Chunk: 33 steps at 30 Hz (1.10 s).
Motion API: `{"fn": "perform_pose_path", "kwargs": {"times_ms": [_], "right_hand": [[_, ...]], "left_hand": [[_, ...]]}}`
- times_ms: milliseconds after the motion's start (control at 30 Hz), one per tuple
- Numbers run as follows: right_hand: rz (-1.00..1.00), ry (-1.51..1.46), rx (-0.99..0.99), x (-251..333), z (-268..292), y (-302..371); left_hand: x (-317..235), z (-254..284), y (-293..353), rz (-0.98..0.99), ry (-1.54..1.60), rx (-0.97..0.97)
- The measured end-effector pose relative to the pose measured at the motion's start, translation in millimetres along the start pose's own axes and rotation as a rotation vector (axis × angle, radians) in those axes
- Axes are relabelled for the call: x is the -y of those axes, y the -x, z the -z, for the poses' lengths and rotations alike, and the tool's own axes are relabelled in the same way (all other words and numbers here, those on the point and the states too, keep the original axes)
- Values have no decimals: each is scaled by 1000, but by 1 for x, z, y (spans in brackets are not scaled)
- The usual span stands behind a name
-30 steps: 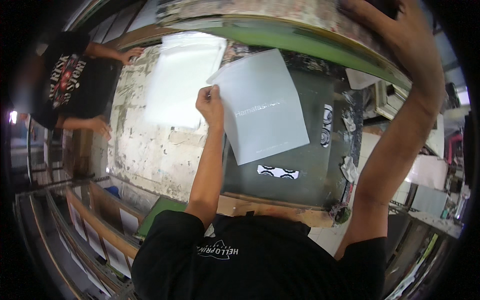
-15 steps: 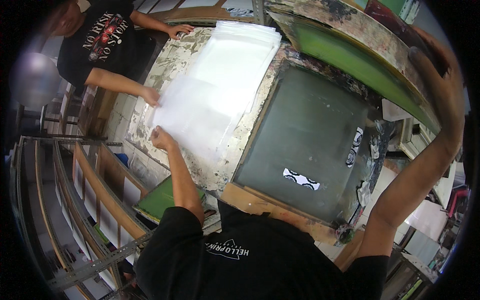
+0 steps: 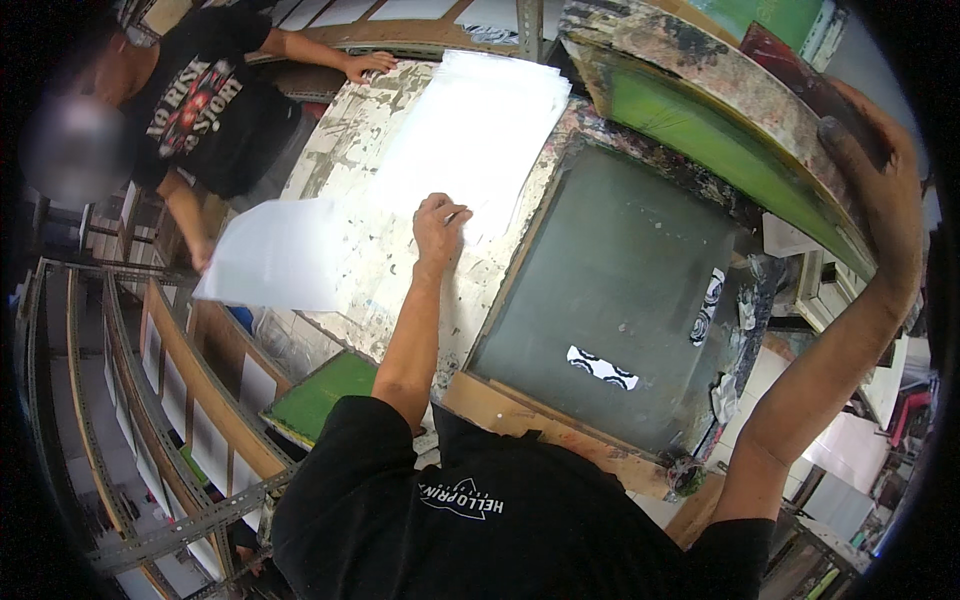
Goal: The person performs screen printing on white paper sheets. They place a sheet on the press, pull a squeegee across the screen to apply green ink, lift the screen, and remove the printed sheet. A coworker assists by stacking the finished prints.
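At the near edge of a stack of white translucent sheets (image 3: 480,125), my left hand (image 3: 438,228) has its fingers curled in; whether a sheet corner is between them cannot be made out. My right hand (image 3: 880,135) is raised at the far right, wrapped around the edge of a tilted printing screen frame (image 3: 690,50) with green mesh (image 3: 690,120) and against a dark red squeegee (image 3: 790,70). Below the raised frame lies a dark grey flat printing bed (image 3: 610,260), with two patterned black-and-white strips (image 3: 602,367) on it.
Across the table (image 3: 345,150), a co-worker in a black T-shirt holds a loose white sheet (image 3: 275,255) by its corner, the other hand on the table edge. A drying rack (image 3: 210,380) with wooden shelves stands at left. A green panel (image 3: 322,397) lies beside my left arm.
My left hand has let go of the sheet and moved right to the stack. The co-worker has pulled that sheet away to the left. My right hand stays at the raised screen frame.
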State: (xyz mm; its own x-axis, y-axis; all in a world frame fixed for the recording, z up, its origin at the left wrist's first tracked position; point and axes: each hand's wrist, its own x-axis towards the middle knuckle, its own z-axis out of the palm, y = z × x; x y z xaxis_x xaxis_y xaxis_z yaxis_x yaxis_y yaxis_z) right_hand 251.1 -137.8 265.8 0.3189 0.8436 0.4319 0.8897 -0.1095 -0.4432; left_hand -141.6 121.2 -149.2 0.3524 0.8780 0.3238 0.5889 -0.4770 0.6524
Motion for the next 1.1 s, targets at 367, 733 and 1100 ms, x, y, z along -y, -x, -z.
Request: {"fn": "perform_pose_path", "kwargs": {"times_ms": [367,733,1100], "right_hand": [[-57,16,30,-14,6,1],[-62,-55,-9,22,2,-7],[70,170,-102,57,-4,12]], "left_hand": [[-114,7,27,-349,35,510],[-198,-137,94,-652,-40,812],[-247,-148,131,-725,2,998]]}}
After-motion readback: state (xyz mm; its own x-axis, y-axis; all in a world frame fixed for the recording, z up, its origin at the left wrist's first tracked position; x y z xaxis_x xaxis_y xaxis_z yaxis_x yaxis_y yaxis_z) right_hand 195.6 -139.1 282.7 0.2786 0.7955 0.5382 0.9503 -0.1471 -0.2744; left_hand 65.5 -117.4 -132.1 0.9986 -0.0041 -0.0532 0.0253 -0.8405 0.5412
